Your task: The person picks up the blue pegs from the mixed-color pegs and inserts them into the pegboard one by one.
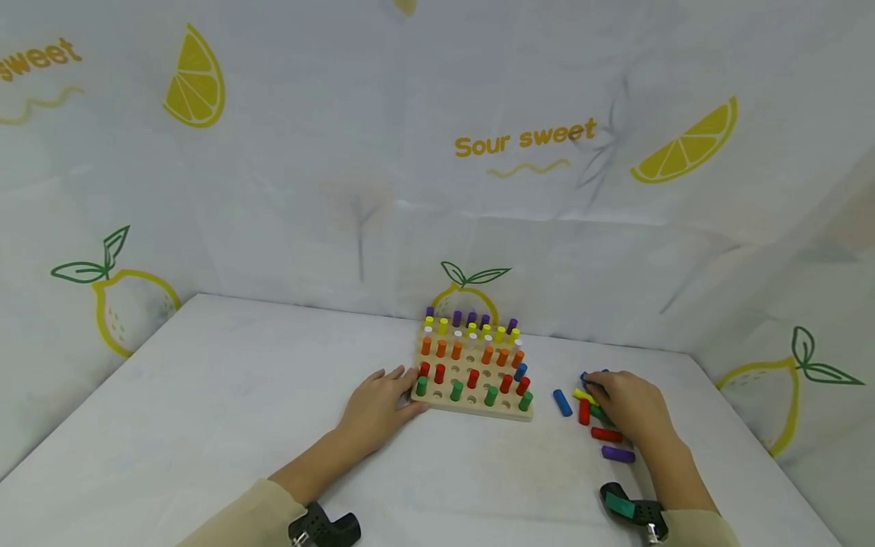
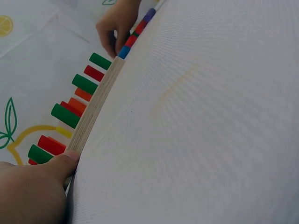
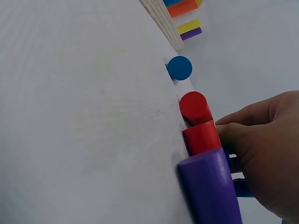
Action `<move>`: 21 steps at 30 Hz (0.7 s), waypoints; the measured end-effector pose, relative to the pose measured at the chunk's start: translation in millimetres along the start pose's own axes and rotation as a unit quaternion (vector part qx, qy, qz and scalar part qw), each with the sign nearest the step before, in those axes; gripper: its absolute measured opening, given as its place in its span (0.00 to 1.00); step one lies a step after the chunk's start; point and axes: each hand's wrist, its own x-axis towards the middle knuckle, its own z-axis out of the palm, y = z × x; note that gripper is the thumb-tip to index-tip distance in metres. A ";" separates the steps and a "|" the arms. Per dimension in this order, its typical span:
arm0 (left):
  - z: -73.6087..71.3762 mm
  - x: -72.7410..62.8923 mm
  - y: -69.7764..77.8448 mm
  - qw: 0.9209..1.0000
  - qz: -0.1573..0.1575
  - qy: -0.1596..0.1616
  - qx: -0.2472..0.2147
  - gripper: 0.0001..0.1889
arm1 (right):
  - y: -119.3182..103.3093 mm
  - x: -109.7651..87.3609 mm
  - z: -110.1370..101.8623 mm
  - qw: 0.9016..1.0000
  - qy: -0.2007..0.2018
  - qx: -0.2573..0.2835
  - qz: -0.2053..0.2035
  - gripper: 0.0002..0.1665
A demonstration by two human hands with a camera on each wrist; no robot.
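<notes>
A wooden pegboard [image 1: 472, 409] stands on the table with rows of coloured pegs upright in its holes. My left hand [image 1: 376, 406] holds its near left corner, the thumb [image 2: 70, 158] against the front edge and the fingers along the left side. My right hand [image 1: 632, 406] is over the loose pegs to the right, pinching a blue peg [image 1: 585, 382] at its fingertips. Beneath and beside this hand lie a yellow peg [image 1: 585, 396], a green peg [image 1: 601, 415], red pegs [image 1: 606, 434] and a purple peg [image 3: 210, 186]. The right fingertips are partly hidden in the right wrist view.
Another blue peg [image 1: 562, 403] lies between the board and the loose pile. White cloth [image 1: 328, 175] printed with lemons rises behind the table and on both sides. The white tabletop [image 1: 205, 410] stretches left of the board and in front of it.
</notes>
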 end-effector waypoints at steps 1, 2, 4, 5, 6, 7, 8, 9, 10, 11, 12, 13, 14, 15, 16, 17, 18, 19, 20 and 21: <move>0.2 -0.2 -0.2 1.000 0.000 0.000 0.000 0.31 | -0.2 0.1 -0.6 1.000 -0.004 0.002 0.003 0.14; 0.5 -0.4 -0.3 1.000 0.001 0.000 0.001 0.31 | -0.5 0.1 -1.4 1.000 -0.010 0.007 0.008 0.14; 0.8 -0.5 -0.5 1.000 0.002 0.001 0.002 0.31 | -1.0 0.2 -3.3 0.999 -0.024 0.022 0.022 0.14; 1.0 -0.5 -0.7 1.000 0.002 0.001 0.003 0.31 | -1.2 0.3 -4.5 0.999 -0.030 0.031 0.029 0.14; 1.0 -0.5 -0.7 1.000 0.002 0.002 0.003 0.31 | -1.4 0.2 -5.8 0.998 -0.037 0.040 0.036 0.14; 1.1 -0.5 -0.9 1.000 0.002 0.003 0.003 0.31 | -1.5 0.1 -6.9 0.997 -0.043 0.050 0.043 0.15; 1.4 -0.6 -1.0 1.000 0.002 0.003 0.004 0.31 | -1.5 -0.1 -7.8 0.996 -0.047 0.059 0.049 0.15; 1.6 -0.4 -1.2 1.000 0.002 0.003 0.004 0.31 | -1.4 -0.2 -8.6 0.995 -0.050 0.066 0.052 0.16; 1.7 -0.3 -1.4 1.000 0.002 0.003 0.004 0.31 | -1.3 -0.4 -9.1 0.995 -0.052 0.072 0.055 0.16; 2.0 -0.1 -1.6 1.000 0.002 0.003 0.004 0.31 | -1.1 -0.5 -9.5 0.994 -0.054 0.080 0.057 0.17; 2.2 0.0 -1.8 1.000 0.002 0.004 0.003 0.31 | -0.8 -0.6 -9.1 0.993 -0.055 0.086 0.061 0.17; 2.3 0.3 -1.9 1.000 0.001 0.003 0.004 0.31 | -0.4 -0.4 -8.4 0.992 -0.056 0.092 0.064 0.17; 2.4 0.6 -2.1 1.000 0.001 0.003 0.004 0.31 | -0.1 -0.1 -7.9 0.991 -0.055 0.098 0.066 0.17; 2.2 1.0 -2.1 1.000 0.001 0.004 0.003 0.31 | 0.1 0.4 -7.2 0.991 -0.055 0.103 0.068 0.17; 2.5 1.2 -2.0 1.000 0.001 0.003 0.003 0.31 | 0.4 0.3 -6.1 0.990 -0.054 0.107 0.069 0.17; 2.9 1.3 -2.0 1.000 0.000 0.002 0.004 0.31 | 0.6 0.3 -5.2 0.990 -0.054 0.110 0.069 0.17; 2.9 1.3 -1.8 1.000 -0.002 0.002 0.004 0.31 | 0.5 0.5 -4.4 0.990 -0.055 0.111 0.070 0.17; 3.1 1.4 -1.8 1.000 -0.002 0.002 0.004 0.31 | 0.3 0.9 -4.1 0.990 -0.056 0.112 0.069 0.17; 3.5 1.4 -1.8 1.000 -0.002 0.002 0.004 0.31 | -0.1 1.3 -3.9 0.989 -0.057 0.114 0.070 0.17; 3.8 1.2 -1.9 1.000 -0.001 0.003 0.004 0.31 | -0.6 1.4 -3.6 0.989 -0.057 0.114 0.071 0.18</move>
